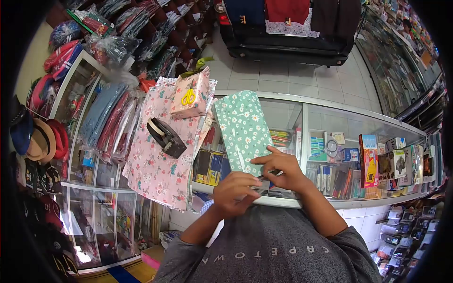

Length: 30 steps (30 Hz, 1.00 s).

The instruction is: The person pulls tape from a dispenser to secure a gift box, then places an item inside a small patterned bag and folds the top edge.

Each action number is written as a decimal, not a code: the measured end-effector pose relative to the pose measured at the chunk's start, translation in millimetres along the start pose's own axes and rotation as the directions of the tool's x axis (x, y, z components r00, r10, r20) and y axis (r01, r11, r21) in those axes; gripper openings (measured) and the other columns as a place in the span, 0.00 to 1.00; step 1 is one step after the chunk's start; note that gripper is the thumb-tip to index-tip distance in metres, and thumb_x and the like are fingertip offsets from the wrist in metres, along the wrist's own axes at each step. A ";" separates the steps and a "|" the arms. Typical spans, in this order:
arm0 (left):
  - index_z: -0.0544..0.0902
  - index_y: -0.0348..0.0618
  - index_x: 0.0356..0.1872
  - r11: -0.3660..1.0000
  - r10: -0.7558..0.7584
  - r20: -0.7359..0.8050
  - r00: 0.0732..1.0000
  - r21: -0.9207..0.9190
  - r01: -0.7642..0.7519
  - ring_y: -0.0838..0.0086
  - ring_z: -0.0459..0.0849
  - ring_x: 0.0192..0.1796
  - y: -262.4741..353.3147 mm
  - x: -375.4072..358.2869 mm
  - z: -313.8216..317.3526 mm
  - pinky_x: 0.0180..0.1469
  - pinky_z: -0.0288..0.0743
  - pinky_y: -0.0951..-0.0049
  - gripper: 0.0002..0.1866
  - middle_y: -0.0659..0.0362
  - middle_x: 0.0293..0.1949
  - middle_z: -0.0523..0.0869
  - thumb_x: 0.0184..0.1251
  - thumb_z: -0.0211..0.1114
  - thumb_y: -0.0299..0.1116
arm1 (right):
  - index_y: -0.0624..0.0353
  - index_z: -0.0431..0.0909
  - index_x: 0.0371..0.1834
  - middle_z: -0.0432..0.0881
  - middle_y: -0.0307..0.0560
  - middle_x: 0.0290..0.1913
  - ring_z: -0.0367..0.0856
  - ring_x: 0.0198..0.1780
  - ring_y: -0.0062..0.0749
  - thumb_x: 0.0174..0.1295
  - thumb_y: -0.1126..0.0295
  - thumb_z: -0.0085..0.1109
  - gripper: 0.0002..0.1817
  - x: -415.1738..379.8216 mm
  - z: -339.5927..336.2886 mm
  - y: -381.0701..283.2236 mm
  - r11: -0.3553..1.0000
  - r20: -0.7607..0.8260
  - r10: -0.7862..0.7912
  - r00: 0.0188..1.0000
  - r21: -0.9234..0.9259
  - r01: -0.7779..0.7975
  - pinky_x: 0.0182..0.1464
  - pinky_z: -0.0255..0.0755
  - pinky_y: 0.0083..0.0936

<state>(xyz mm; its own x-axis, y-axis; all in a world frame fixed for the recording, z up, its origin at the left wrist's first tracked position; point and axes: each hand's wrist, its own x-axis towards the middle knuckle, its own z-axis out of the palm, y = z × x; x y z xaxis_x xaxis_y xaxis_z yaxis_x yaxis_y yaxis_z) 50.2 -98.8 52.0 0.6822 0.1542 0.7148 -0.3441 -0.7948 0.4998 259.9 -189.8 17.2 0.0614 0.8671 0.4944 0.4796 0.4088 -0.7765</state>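
Observation:
A flat parcel in green daisy-patterned paper [243, 125] lies on the glass counter in front of me, with strips of shiny tape on its surface. My right hand [283, 170] is at its near right corner, one finger resting on the paper and the others pinched together. Close beside it, my left hand [236, 193] is curled with thumb and fingers closed, just below the parcel's near end. Something small and dark shows between the two hands, but I cannot make out what it is. To the left stands a black tape dispenser [166, 137].
Pink floral paper sheets [155, 155] lie under the dispenser. A floral-wrapped box [191, 94] carries yellow scissors [188, 97]. On the right, upright small boxes [369, 160] stand on the glass counter [325, 111]. A car's rear [288, 49] is beyond it.

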 end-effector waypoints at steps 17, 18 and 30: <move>0.68 0.41 0.68 0.892 -0.448 0.014 0.894 0.072 0.446 0.57 0.84 0.68 -7.3 4.5 -0.6 0.76 0.67 0.58 0.39 0.50 0.65 0.85 0.56 0.81 0.22 | 0.58 0.75 0.63 0.88 0.49 0.58 0.89 0.59 0.45 0.53 0.77 0.77 0.32 1.0 4.7 -7.5 0.990 -0.034 0.132 0.991 -0.049 -0.134 0.72 0.76 0.42; 0.60 0.43 0.72 0.916 -0.399 0.062 0.915 0.063 0.395 0.57 0.81 0.71 -14.0 0.9 0.1 0.77 0.66 0.56 0.45 0.50 0.64 0.86 0.57 0.80 0.22 | 0.58 0.75 0.63 0.88 0.49 0.58 0.89 0.59 0.45 0.53 0.77 0.77 0.32 0.1 5.0 -6.6 0.990 -0.034 0.132 0.991 -0.047 -0.134 0.72 0.76 0.42; 0.55 0.45 0.76 0.869 -0.418 0.124 0.900 -0.234 0.436 0.56 0.87 0.66 -44.9 -9.7 3.9 0.69 0.79 0.63 0.47 0.47 0.67 0.83 0.61 0.74 0.15 | 0.61 0.67 0.68 0.79 0.53 0.62 0.88 0.60 0.43 0.56 0.75 0.78 0.37 1.2 2.6 -10.5 0.991 -0.095 0.065 0.993 0.120 -0.053 0.63 0.80 0.36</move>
<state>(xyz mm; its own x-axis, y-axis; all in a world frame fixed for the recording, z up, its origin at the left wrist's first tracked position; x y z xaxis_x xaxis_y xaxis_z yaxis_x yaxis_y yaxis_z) 61.6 -66.8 20.7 0.8380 0.3980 0.3734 -0.1525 -0.4861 0.8605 252.6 -192.3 24.9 0.1748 0.8609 0.4778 0.3669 0.3933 -0.8430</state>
